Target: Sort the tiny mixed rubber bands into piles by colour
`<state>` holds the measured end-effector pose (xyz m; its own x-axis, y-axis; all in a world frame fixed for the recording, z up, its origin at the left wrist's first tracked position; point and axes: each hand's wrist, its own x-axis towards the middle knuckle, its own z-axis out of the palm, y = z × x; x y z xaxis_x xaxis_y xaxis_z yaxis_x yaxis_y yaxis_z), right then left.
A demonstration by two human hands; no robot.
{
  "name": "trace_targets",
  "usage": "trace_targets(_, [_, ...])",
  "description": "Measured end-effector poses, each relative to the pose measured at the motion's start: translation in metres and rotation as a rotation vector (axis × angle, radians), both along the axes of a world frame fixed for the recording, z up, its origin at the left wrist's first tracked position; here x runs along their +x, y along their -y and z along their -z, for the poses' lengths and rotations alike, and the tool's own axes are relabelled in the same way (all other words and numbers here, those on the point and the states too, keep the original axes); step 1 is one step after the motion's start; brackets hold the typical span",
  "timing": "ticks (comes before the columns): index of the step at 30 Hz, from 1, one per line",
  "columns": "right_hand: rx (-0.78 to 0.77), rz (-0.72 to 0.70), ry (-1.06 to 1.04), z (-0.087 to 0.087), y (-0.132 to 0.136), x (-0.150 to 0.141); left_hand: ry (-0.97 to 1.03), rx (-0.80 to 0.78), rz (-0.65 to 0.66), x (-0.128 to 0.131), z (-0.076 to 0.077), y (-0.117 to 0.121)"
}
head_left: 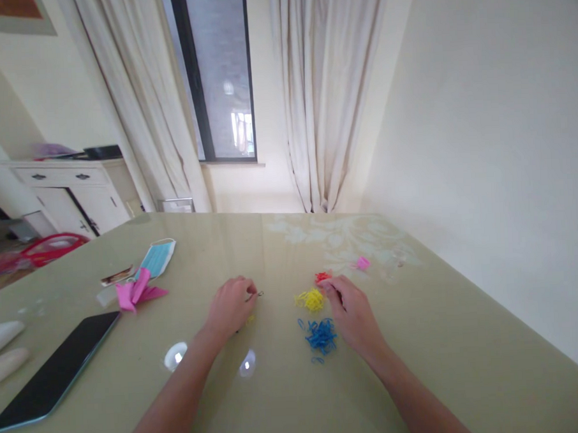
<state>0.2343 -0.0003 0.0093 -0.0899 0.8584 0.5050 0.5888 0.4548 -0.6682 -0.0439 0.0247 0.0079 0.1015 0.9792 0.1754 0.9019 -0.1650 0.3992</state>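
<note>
On the glossy table, my left hand is closed with its fingertips together. A thin dark piece with a curled end pokes out past them; its kind is too small to tell. A bit of yellow shows just below that hand. My right hand is closed in a pinch beside a small heap of red rubber bands. Whatever lies between those fingertips is too small to make out. Nearby are a heap of yellow rubber bands and, closer to me, blue rubber bands.
A pink piece lies beyond my right hand. To the left are a folded pink paper shape, a blue face mask and a dark tablet-like slab. A wall runs along the right side.
</note>
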Motion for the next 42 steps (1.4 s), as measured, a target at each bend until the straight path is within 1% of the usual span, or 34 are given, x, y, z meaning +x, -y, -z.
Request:
trace_targets(3, [-0.062, -0.068, -0.054, -0.004, 0.006, -0.008, 0.331, 0.071, 0.133, 0.015, -0.015, 0.011])
trace_targets(5, [-0.129, -0.121, -0.117, -0.007, 0.011, -0.013, 0.468, 0.087, 0.223, 0.028, -0.025, 0.021])
trace_targets(7, [-0.167, -0.168, -0.193, -0.01, 0.016, -0.018, 0.512, 0.088, 0.277, 0.039, -0.033, 0.032])
trace_targets(9, [-0.173, -0.2, -0.235, -0.012, 0.019, -0.02, 0.537, 0.079, 0.311, 0.047, -0.037, 0.041])
trace_targets(13, [-0.177, -0.223, -0.253, -0.017, 0.021, -0.019, 0.574, 0.075, 0.338, 0.052, -0.04, 0.047])
trace_targets(16, [-0.225, -0.254, -0.395, -0.03, 0.024, -0.01, 0.539, 0.057, 0.343, 0.044, -0.041, 0.041])
trace_targets(18, [-0.241, -0.249, -0.493, -0.041, 0.028, -0.002, 0.439, 0.031, 0.29, 0.033, -0.039, 0.035])
trace_targets(19, [-0.231, -0.235, -0.519, -0.047, 0.03, 0.002, 0.361, 0.026, 0.246, 0.026, -0.036, 0.032])
trace_targets(21, [-0.205, -0.207, -0.533, -0.057, 0.034, 0.01, 0.131, 0.025, 0.145, 0.011, -0.028, 0.026])
trace_targets(22, [-0.197, -0.202, -0.524, -0.061, 0.035, 0.014, 0.017, -0.009, 0.094, 0.003, -0.023, 0.023])
trace_targets(23, [-0.199, -0.202, -0.501, -0.064, 0.036, 0.018, -0.07, -0.061, 0.047, -0.004, -0.018, 0.021])
trace_targets(25, [-0.227, -0.206, -0.412, -0.068, 0.034, 0.029, -0.136, -0.161, 0.047, -0.015, -0.009, 0.016])
trace_targets(27, [-0.287, -0.212, -0.258, -0.068, 0.028, 0.042, -0.131, -0.226, 0.087, -0.022, -0.003, 0.013])
trace_targets(30, [-0.383, -0.203, 0.066, -0.061, 0.017, 0.064, -0.085, -0.29, 0.117, -0.025, 0.0, 0.01])
trace_targets(32, [-0.402, -0.151, 0.275, -0.052, 0.01, 0.075, -0.066, -0.298, 0.13, -0.024, -0.002, 0.01])
trace_targets(33, [-0.408, -0.118, 0.349, -0.047, 0.006, 0.079, -0.061, -0.276, 0.14, -0.023, -0.004, 0.01])
trace_targets(35, [-0.434, -0.068, 0.428, -0.037, 0.0, 0.083, -0.038, -0.189, 0.143, -0.018, -0.008, 0.01])
trace_targets(37, [-0.469, -0.059, 0.451, -0.029, -0.005, 0.085, 0.047, -0.122, 0.123, -0.01, -0.012, 0.01])
trace_targets(38, [-0.484, -0.056, 0.458, -0.027, -0.006, 0.086, 0.127, -0.109, 0.114, -0.006, -0.014, 0.011])
trace_targets(40, [-0.484, -0.028, 0.48, -0.025, -0.008, 0.088, 0.357, -0.111, 0.126, 0.004, -0.017, 0.012])
trace_targets(42, [-0.424, 0.026, 0.484, -0.027, -0.008, 0.086, 0.607, -0.117, 0.166, 0.013, -0.018, 0.014])
